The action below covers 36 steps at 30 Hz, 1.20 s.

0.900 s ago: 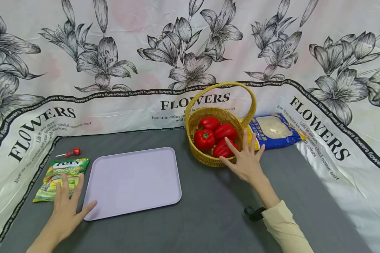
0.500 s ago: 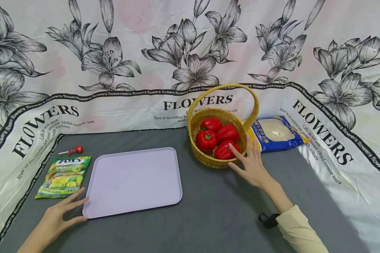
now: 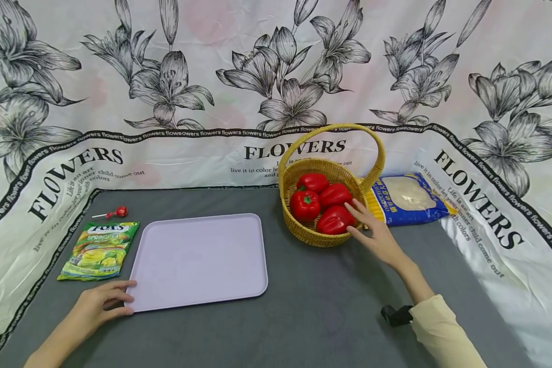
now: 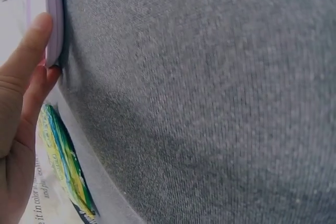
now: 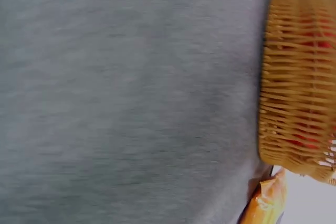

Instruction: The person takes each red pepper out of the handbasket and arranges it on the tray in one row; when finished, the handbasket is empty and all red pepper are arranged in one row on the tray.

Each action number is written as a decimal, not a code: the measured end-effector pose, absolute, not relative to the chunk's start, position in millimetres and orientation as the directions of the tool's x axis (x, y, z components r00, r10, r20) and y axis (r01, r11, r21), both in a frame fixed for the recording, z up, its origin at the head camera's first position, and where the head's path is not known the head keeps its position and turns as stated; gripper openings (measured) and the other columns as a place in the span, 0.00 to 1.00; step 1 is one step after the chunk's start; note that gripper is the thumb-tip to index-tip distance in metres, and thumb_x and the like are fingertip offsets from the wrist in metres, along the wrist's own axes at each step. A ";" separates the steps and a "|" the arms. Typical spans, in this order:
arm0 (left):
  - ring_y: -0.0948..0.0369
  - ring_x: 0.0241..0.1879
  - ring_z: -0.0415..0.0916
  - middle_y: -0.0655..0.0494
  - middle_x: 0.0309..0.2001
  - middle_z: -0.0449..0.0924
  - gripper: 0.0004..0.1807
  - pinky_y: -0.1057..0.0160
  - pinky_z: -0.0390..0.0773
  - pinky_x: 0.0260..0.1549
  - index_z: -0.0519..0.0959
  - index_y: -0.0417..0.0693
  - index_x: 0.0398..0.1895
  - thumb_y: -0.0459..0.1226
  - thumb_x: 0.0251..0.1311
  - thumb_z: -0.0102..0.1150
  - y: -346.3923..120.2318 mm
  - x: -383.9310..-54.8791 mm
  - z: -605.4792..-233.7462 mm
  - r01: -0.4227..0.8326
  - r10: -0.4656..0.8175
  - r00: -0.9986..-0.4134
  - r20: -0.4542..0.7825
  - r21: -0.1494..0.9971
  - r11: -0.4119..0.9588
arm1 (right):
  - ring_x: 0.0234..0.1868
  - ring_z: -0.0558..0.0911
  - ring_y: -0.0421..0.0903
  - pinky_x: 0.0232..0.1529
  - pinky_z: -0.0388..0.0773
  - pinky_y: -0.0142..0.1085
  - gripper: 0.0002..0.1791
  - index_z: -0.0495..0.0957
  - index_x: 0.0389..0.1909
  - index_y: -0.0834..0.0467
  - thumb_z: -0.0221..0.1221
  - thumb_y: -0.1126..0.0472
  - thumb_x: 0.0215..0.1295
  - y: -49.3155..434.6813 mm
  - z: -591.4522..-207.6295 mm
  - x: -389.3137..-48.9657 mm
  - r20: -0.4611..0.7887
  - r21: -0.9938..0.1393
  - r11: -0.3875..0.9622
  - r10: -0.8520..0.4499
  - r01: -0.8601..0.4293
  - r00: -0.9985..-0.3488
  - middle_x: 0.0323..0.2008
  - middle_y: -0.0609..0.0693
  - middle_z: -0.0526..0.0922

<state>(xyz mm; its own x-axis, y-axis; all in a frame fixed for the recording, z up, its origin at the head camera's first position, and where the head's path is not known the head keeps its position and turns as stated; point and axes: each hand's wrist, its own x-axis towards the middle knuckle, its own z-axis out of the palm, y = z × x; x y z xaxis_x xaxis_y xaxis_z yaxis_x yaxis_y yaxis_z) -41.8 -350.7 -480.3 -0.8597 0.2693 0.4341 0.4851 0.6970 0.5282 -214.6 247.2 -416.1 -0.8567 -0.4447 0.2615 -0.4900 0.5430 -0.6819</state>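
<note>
My left hand [image 3: 98, 305] pinches the near-left corner of the lilac tray [image 3: 202, 260] toward the left edge of the surface [image 3: 257, 335], while my right hand [image 3: 381, 240], loosely spread, perhaps touches a red pepper [image 3: 335, 221] in the basket [image 3: 314, 238] near the back edge.

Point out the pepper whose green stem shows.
The leftmost pepper in the basket: its green stem shows in the head view, while the other three peppers show only red there.

Flat lilac tray [image 3: 200, 263], basket [image 3: 316, 239] of red peppers [image 3: 334, 221]
</note>
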 end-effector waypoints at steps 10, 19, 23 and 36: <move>0.85 0.40 0.71 0.71 0.40 0.82 0.16 0.84 0.72 0.27 0.82 0.55 0.18 0.31 0.25 0.80 -346.4 -43.1 -475.5 0.370 0.182 -0.913 0.366 0.549 0.750 | 0.63 0.71 0.51 0.55 0.71 0.26 0.30 0.62 0.66 0.69 0.60 0.68 0.65 260.2 -414.9 -241.2 0.165 -0.935 0.222 -0.416 -0.275 -0.894 0.65 0.68 0.64; 0.82 0.38 0.73 0.71 0.39 0.83 0.15 0.84 0.69 0.28 0.82 0.57 0.18 0.34 0.26 0.80 -344.0 -43.4 -470.7 0.318 0.154 -0.931 0.332 0.527 0.788 | 0.64 0.70 0.50 0.56 0.72 0.29 0.31 0.60 0.68 0.68 0.59 0.68 0.65 252.7 -410.7 -258.3 0.088 -0.977 0.132 -0.467 -0.168 -0.880 0.66 0.67 0.64; 0.81 0.38 0.74 0.70 0.39 0.83 0.14 0.84 0.69 0.28 0.83 0.58 0.18 0.35 0.26 0.80 -342.9 -41.2 -471.4 0.298 0.146 -0.941 0.305 0.542 0.786 | 0.65 0.69 0.49 0.56 0.72 0.30 0.32 0.59 0.68 0.68 0.59 0.69 0.65 245.9 -413.6 -267.0 0.048 -0.984 0.125 -0.501 -0.128 -0.864 0.67 0.67 0.61; 0.80 0.37 0.74 0.68 0.38 0.83 0.16 0.84 0.71 0.28 0.81 0.57 0.17 0.31 0.26 0.80 -344.1 -41.9 -475.0 0.350 0.166 -0.922 0.350 0.572 0.742 | 0.68 0.62 0.54 0.58 0.70 0.30 0.34 0.59 0.69 0.65 0.59 0.70 0.64 222.6 -417.0 -292.4 -0.002 -0.996 0.078 -0.515 -0.044 -0.857 0.69 0.63 0.61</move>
<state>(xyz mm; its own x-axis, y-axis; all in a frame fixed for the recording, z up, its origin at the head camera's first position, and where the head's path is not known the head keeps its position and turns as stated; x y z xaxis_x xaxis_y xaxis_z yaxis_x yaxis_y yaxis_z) -41.9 -344.1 -475.0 -0.9221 0.1660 0.3496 0.3503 0.7421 0.5715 -292.4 222.6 -417.0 -0.8571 -0.5151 -0.0021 -0.0444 0.0780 -0.9960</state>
